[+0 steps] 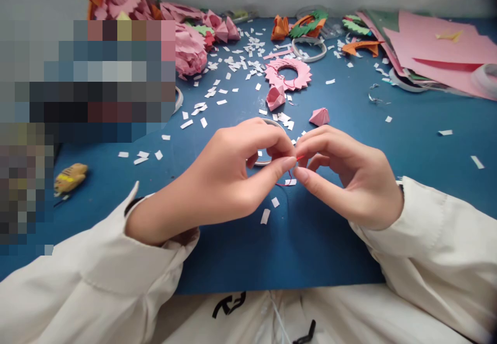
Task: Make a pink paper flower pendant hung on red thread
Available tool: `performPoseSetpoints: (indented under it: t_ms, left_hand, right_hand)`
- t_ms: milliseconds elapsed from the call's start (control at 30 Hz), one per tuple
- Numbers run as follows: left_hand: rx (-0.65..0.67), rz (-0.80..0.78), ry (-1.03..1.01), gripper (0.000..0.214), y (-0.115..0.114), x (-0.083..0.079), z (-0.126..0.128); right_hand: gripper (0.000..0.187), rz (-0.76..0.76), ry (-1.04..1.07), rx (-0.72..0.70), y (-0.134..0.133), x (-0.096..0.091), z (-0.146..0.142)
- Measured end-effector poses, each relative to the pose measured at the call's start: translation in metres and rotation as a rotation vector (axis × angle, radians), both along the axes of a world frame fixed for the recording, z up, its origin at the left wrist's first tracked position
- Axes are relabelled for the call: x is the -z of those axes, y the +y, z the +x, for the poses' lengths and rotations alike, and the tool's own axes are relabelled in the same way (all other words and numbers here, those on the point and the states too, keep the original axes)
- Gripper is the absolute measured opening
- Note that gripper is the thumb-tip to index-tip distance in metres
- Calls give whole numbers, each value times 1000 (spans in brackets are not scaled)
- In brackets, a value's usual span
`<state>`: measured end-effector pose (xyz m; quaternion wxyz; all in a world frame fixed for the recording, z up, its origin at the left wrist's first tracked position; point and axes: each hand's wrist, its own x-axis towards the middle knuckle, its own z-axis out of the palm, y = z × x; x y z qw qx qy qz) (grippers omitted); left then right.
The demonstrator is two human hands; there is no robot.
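My left hand [225, 178] and my right hand [345, 178] meet fingertip to fingertip above the blue table [388, 168]. Both pinch a thin red thread [300, 158], and a loop of it hangs below the fingers. Behind my left fingers lies a clear tape ring [267, 142], partly hidden. Just beyond the hands sit two folded pink paper pieces [275, 97] [320, 117], and farther back a pink paper ring [288, 73] of folded points.
Small white paper scraps [233, 67] litter the table. Pink paper flowers [190, 49] pile up at the back left. Pink sheets [435, 49] lie stacked at the back right, with orange and green paper pieces [306, 26] and tape rolls [309, 49] between. A small yellow object [70, 177] rests at left.
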<state>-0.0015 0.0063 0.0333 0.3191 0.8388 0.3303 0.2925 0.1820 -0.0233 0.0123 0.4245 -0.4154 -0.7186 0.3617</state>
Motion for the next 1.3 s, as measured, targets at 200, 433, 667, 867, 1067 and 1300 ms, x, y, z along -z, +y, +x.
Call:
performPoseSetpoints:
  t_ms: [200,433,667,867,1067,1300]
  left_hand:
    - [-11,88,10,6,1,3,2]
    - [-7,114,24,8,1,2,1]
    - [-1,104,30,7,0,1,2]
    - [-9,99,21,7,0,1,2]
    - [0,101,11,7,0,1,1]
    - [-8,113,24,8,0,1,2]
  right_hand:
    - [13,-212,155,-4,4,0,1]
    - [13,-292,237,-46,7,-2,1]
    - [9,-319,260,-78,7,0,1]
    - [10,-323,266,-85,7,0,1]
    - [7,-338,273,-63,7,-1,0]
    - [3,-339,262,-59,7,-1,1]
